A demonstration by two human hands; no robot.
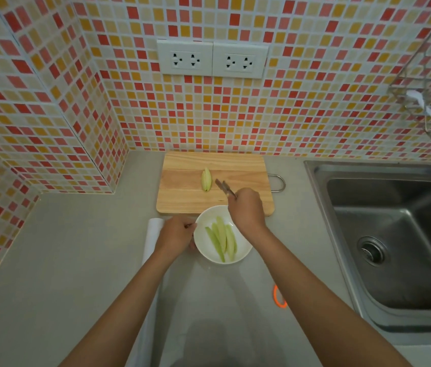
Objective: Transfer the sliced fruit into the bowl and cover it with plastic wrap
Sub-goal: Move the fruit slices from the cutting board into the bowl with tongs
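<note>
Plastic wrap, a white roll lying on the grey counter, sits just left of the left hand, which pinches the rim of the round white bowl holding several pale green fruit slices. More pale green sliced fruit waits on the wooden cutting board. The right hand grips metal tongs, tips slightly parted and empty. Slippery slices could drop from the tongs onto the counter, or the bowl could tip if pulled.

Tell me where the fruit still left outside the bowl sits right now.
In the head view, the remaining fruit slices lie near the middle of the wooden cutting board, just left of the tongs in the right hand.
</note>
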